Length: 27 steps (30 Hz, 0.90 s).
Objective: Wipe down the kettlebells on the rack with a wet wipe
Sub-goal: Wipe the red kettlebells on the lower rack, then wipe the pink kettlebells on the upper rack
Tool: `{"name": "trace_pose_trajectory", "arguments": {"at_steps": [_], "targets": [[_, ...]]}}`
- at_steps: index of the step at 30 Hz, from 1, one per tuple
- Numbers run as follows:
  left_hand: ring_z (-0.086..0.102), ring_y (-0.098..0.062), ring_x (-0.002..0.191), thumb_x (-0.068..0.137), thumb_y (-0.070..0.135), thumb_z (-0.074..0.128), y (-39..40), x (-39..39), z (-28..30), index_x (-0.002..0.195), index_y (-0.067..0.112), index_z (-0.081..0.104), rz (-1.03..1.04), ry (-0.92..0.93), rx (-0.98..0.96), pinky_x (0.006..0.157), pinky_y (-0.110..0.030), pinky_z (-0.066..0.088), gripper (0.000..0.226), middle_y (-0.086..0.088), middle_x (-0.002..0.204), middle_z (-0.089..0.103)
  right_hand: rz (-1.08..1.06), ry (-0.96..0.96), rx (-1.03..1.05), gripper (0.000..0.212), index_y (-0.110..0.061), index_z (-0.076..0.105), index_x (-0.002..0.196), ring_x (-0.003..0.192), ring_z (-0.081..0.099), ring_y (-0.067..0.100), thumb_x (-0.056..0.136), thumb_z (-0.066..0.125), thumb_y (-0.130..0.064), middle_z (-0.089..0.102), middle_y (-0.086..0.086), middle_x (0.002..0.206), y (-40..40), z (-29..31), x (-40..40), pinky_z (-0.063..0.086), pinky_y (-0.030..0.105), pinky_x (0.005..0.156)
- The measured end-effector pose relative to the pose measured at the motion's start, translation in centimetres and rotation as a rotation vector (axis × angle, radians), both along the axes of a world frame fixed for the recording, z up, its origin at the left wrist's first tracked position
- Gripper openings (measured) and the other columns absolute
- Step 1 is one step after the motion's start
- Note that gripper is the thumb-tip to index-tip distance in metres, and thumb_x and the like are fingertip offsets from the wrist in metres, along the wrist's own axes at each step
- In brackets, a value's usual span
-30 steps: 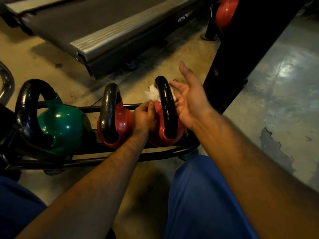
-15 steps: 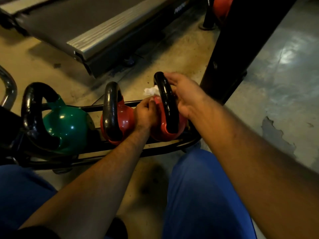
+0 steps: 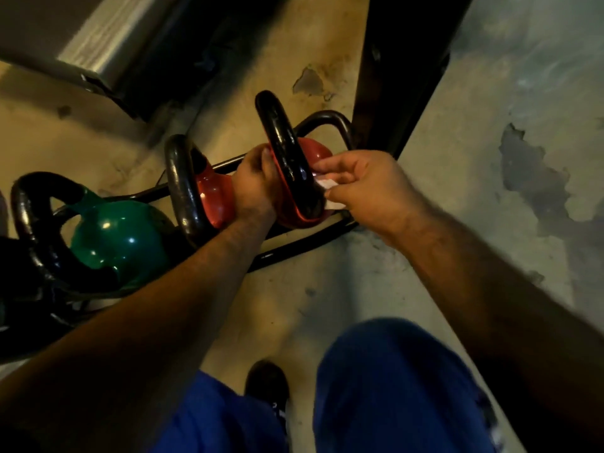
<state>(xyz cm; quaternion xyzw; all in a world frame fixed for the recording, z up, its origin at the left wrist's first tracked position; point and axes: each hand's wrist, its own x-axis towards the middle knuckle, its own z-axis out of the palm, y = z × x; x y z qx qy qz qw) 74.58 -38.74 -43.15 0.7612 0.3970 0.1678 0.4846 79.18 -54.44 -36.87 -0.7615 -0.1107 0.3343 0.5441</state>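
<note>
Two red kettlebells and a green kettlebell [image 3: 121,237] sit on a low black tube rack [image 3: 310,244]. The rightmost red kettlebell [image 3: 312,152] has a black handle [image 3: 277,135] standing up. My left hand [image 3: 253,191] is curled against the left side of that handle's base, fingertips hidden behind it. Just right of the handle, my right hand [image 3: 369,191] pinches a white wet wipe [image 3: 328,184] that lies against the handle's lower part. The other red kettlebell [image 3: 212,194] stands just left of my left hand.
A treadmill deck [image 3: 98,44] lies on the floor at the top left. A black upright post [image 3: 402,76] stands right behind the rack's end. My blue-trousered knee [image 3: 392,387] and a dark shoe [image 3: 266,384] are below. Chipped concrete floor spreads to the right.
My right hand came off the top of the handle, moved down its right side and now pinches the wipe. The wipe no longer shows above my left hand. The camera tilted down.
</note>
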Motion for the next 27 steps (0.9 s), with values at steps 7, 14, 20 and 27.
{"name": "trace_pose_trajectory", "arguments": {"at_steps": [7, 14, 20, 27], "targets": [[0.06, -0.008, 0.108, 0.101, 0.025, 0.051, -2.6, -3.6, 3.6, 0.127, 0.019, 0.063, -0.085, 0.096, 0.033, 0.101, -0.034, 0.049, 0.029, 0.009, 0.113, 0.066, -0.381, 0.342, 0.102, 0.033, -0.019, 0.07, 0.106, 0.098, 0.067, 0.019, 0.092, 0.058, 0.008, 0.066, 0.006, 0.116, -1.9, 2.3, -2.5, 0.061, 0.026, 0.069], [0.056, -0.01, 0.111, 0.099, 0.021, 0.051, -6.5, -8.0, 10.8, 0.128, 0.018, 0.063, -0.118, 0.302, 0.092, 0.091, -0.019, 0.04, 0.031, 0.002, 0.122, 0.065, -0.568, 0.504, 0.144, 0.048, -0.009, 0.057, 0.136, 0.104, 0.064, 0.025, 0.092, 0.059, 0.009, 0.056, 0.005, 0.12, -7.1, 7.6, -6.2, 0.062, 0.029, 0.074], [0.061, -0.028, 0.115, 0.098, 0.019, 0.052, -11.1, -9.5, 19.7, 0.125, 0.013, 0.065, -0.46, 0.559, 0.114, 0.092, -0.032, 0.046, 0.03, -0.01, 0.123, 0.066, -0.58, 0.551, 0.2, 0.028, -0.007, 0.072, 0.114, 0.096, 0.074, 0.023, 0.087, 0.074, 0.0, 0.075, 0.012, 0.108, -13.0, 15.1, -9.8, 0.06, 0.024, 0.067], [0.061, -0.017, 0.097, 0.098, 0.019, 0.058, -16.5, -10.1, 33.8, 0.121, 0.01, 0.066, -0.654, 0.365, 0.054, 0.057, -0.002, 0.034, 0.026, 0.001, 0.101, 0.062, -0.768, 0.327, 0.287, 0.008, 0.002, 0.068, 0.099, 0.073, 0.073, 0.023, 0.092, 0.067, 0.003, 0.073, 0.014, 0.085, -19.8, 29.0, -13.0, 0.06, 0.028, 0.056]]}}
